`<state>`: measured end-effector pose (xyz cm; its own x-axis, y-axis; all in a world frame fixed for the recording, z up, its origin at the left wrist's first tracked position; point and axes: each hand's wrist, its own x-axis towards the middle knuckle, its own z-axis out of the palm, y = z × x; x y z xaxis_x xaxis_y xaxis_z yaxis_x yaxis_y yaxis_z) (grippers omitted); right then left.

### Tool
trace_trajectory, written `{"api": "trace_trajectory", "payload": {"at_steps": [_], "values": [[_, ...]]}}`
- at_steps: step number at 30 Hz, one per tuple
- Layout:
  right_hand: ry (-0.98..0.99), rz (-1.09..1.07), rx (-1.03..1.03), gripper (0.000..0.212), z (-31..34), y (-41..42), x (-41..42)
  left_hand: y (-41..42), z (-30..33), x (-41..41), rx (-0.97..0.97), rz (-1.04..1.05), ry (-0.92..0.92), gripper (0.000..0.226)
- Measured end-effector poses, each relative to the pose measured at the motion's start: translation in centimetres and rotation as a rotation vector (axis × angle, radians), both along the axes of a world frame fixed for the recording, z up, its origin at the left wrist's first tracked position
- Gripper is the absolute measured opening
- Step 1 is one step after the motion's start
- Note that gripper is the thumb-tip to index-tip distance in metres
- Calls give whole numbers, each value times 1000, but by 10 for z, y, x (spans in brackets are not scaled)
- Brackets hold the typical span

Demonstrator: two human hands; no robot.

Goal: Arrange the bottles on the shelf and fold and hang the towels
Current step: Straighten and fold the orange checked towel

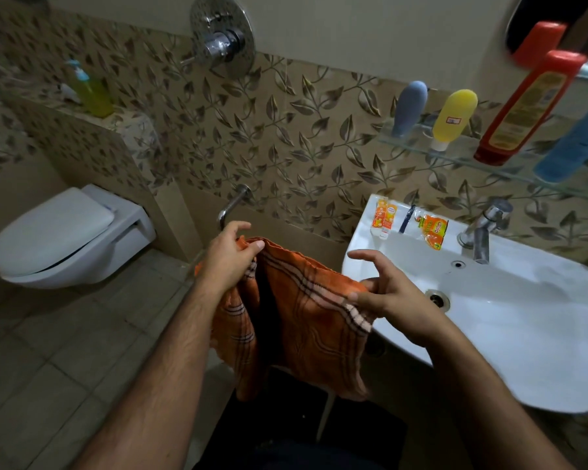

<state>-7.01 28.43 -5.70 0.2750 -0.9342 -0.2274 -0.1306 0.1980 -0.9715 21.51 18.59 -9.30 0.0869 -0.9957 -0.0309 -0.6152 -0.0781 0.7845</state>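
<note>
While the head camera looked down over both forearms, an orange striped towel (306, 310) hung in the open gap between a white toilet (65, 239) on the left and a white washbasin (523, 334) on the right. The towel's right edge lay just beside the basin's curved rim, and its lower hem dangled free above the tiled floor (48, 351), which stretched bare to the left below the toilet. Behind the towel a metal spout (233, 203) stuck out from the leaf-patterned wall.

The left hand (228, 262) pinched the towel's upper left corner, thumb closed onto the cloth against the curled fingers, the forefinger lifted slightly. The right hand (394, 300) held the upper right edge between thumb and lower fingers, while its forefinger and middle finger stood spread and loosely extended above the cloth. Between the two hands the top edge sagged a little and the cloth fell in folds.

Up to the right, a glass shelf (462, 157) carried a grey-blue bottle (408, 108), a yellow bottle (454, 118), a red bottle (526, 110) and a blue bottle (574, 144), standing in a row near one another. On the basin's back ledge lay small orange packets (431, 225) beside a chrome tap (482, 228).
</note>
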Motion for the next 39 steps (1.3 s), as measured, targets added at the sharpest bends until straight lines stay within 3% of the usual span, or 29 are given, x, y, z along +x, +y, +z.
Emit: {"api": "trace_trajectory", "payload": {"at_steps": [2,5,11,14,17,21,23,25,28,30,32,39], "values": [[-99,-72,3,41,-1,-1,15,4,-6,-7,-10,75,86,46],[-169,-183,36,16,-1,-2,29,12,-16,-14,21,132,267,39],[-320,-74,118,41,-2,-2,32,21,-16,-25,300,126,834,28],[-232,-30,-17,45,1,-2,28,25,-3,-30,373,113,1051,34],[1,-31,-154,38,4,-4,22,30,3,-33,368,58,1043,37],[437,-6,-406,21,8,-6,20,36,5,-39,295,-63,905,36],[563,74,-498,11,11,-8,19,38,7,-40,286,-114,820,39],[517,157,-470,16,13,-11,19,40,12,-42,307,-198,738,43],[205,205,-321,25,13,-16,26,42,20,-48,322,-354,719,33],[38,176,-245,17,13,-22,30,42,26,-50,307,-411,737,24],[41,147,-238,7,11,-28,31,42,30,-50,284,-423,723,17],[163,15,-272,10,3,-37,32,46,31,-46,273,-244,753,11]]}}
